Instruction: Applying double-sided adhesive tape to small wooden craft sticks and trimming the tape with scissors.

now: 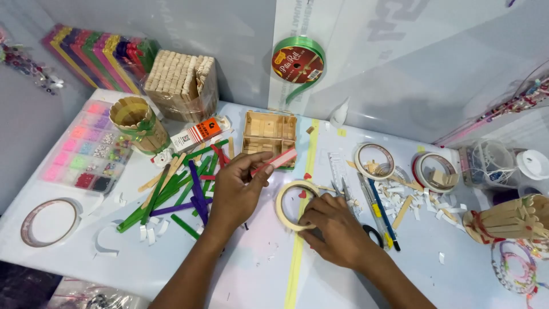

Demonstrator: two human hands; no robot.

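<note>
My left hand (pixel 237 189) pinches a red craft stick (pixel 278 160) by one end and holds it just above the table, in front of a small open box built of plain wooden sticks (pixel 269 133). My right hand (pixel 333 226) rests on the table with its fingers on the near rim of a roll of cream tape (pixel 287 200). A heap of green, purple and red craft sticks (pixel 180 191) lies left of my left hand.
A stick-built cup (pixel 138 123), a bundle of plain sticks (pixel 182 83), a bead organiser (pixel 86 149) and a tape roll (pixel 48 222) stand left. Pens and scissors (pixel 374 214), two more tape rolls (pixel 374 161), paper scraps and a stick craft (pixel 509 220) lie right. A green ribbon spool (pixel 297 60) hangs on the wall.
</note>
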